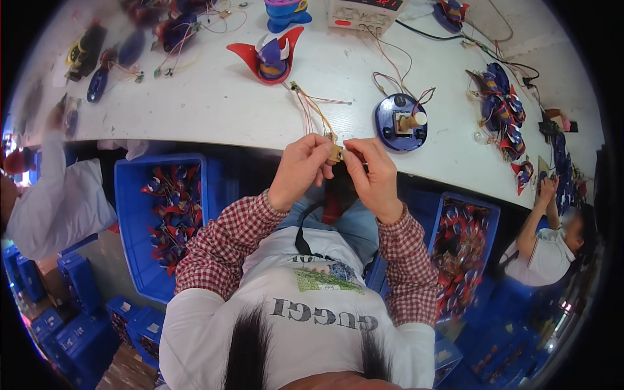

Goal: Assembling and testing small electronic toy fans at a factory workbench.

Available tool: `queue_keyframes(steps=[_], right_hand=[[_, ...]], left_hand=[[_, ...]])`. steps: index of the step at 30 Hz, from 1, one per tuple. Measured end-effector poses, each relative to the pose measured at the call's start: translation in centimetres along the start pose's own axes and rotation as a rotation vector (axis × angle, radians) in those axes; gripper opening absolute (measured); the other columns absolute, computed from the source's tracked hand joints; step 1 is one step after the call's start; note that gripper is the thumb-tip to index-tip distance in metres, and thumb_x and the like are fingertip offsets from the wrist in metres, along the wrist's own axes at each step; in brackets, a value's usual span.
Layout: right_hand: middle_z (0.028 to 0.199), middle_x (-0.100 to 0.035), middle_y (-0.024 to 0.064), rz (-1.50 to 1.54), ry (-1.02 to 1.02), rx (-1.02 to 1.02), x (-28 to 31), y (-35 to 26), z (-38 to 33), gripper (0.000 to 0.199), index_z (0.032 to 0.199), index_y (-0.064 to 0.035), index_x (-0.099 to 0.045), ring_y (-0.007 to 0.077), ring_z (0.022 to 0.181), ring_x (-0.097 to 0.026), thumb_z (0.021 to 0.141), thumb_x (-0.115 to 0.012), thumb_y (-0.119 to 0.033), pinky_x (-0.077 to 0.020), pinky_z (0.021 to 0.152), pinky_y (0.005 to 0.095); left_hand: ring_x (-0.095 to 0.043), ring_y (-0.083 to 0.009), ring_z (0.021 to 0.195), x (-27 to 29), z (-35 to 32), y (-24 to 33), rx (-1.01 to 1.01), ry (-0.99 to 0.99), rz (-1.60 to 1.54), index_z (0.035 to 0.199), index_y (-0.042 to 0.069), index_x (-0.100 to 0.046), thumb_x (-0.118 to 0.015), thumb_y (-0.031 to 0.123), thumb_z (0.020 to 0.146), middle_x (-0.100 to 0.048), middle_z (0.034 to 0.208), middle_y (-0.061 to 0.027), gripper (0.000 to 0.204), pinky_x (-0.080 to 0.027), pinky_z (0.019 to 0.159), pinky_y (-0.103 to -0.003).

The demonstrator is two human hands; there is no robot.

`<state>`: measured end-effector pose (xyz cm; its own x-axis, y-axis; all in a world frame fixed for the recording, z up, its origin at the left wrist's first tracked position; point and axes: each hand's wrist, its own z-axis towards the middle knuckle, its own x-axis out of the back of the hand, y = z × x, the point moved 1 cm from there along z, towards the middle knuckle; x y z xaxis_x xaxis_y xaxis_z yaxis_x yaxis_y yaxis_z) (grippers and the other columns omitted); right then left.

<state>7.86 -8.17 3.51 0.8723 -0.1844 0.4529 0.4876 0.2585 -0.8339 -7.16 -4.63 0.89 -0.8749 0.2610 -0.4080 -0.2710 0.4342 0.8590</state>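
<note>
At the table's front edge, my left hand (301,170) and my right hand (372,175) meet with fingertips pinched. Between them is a small tan block-shaped part (336,154), held by both hands. Thin red, yellow and dark wires (315,108) run from it across the tabletop toward a toy head (270,60) with a purple helmet, white horns and red wing-like sides. Right of my hands sits a round blue base (401,122) with a white cylinder (418,119) standing on its middle. What exactly my fingertips cover is hidden.
A power supply (364,14) stands at the back, its leads reaching the blue base. More toy heads (504,110) lie at the right. Blue bins of toy parts flank me, left (140,260) and right (492,224). Co-workers sit left (62,201) and right (543,253).
</note>
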Motion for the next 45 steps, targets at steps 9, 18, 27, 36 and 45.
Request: queue_keyframes(steps=[9,18,27,36,45], right_hand=[[0.089,-0.058,0.008,0.157,-0.11,-0.1,-1.3,1.1,-0.2,0.017,0.097,-0.0002,-0.06,0.0168,0.064,-0.053,0.081,-0.062,0.002,-0.0432,0.056,0.025],[0.09,-0.057,0.0097,-0.117,0.047,0.097,-2.2,0.0,-0.5,0.018,0.095,0.0001,-0.06,0.0186,0.068,-0.053,0.078,-0.062,0.006,-0.0444,0.058,0.0261],[0.09,-0.057,0.0103,-0.288,-0.029,0.365,-2.8,0.8,-1.0,0.02,0.096,0.0007,-0.06,0.0196,0.069,-0.052,0.077,-0.063,0.007,-0.0446,0.06,0.0269],[0.088,-0.057,0.0092,-0.013,-0.034,0.016,-3.5,1.1,-1.0,0.014,0.097,0.001,-0.06,0.0183,0.069,-0.052,0.083,-0.06,0.003,-0.044,0.06,0.026],[0.086,-0.055,0.0088,0.116,0.024,-0.222,-2.1,2.0,1.8,0.018,0.1,-0.0006,-0.061,0.0204,0.07,-0.05,0.083,-0.061,-0.005,-0.043,0.063,0.0278]], left_hand=[[-0.053,-0.0081,0.048,0.0,-0.6,0.1,-0.114,0.046,0.157,0.09,-0.001,-0.057,-0.055,0.01,0.089,-0.058,0.066,-0.0058,0.011,-0.038,0.039,-0.016],[-0.051,-0.0067,0.047,0.7,0.0,-0.1,-0.08,0.082,0.073,0.089,0.0,-0.055,-0.054,0.008,0.091,-0.058,0.066,-0.0053,0.009,-0.04,0.037,-0.015],[-0.051,-0.0066,0.046,1.0,-0.6,-0.7,-0.07,0.109,0.091,0.087,0.0,-0.056,-0.054,0.007,0.09,-0.057,0.065,-0.005,0.008,-0.04,0.036,-0.016],[-0.051,-0.0067,0.046,1.4,-0.8,-0.5,-0.128,0.086,0.123,0.082,0.0,-0.057,-0.056,0.005,0.086,-0.057,0.062,-0.0035,0.006,-0.038,0.037,-0.017],[-0.052,-0.0098,0.046,3.5,-0.5,0.4,-0.094,0.071,0.262,0.084,0.0,-0.06,-0.058,0.008,0.086,-0.057,0.061,-0.0037,0.008,-0.041,0.04,-0.019]])
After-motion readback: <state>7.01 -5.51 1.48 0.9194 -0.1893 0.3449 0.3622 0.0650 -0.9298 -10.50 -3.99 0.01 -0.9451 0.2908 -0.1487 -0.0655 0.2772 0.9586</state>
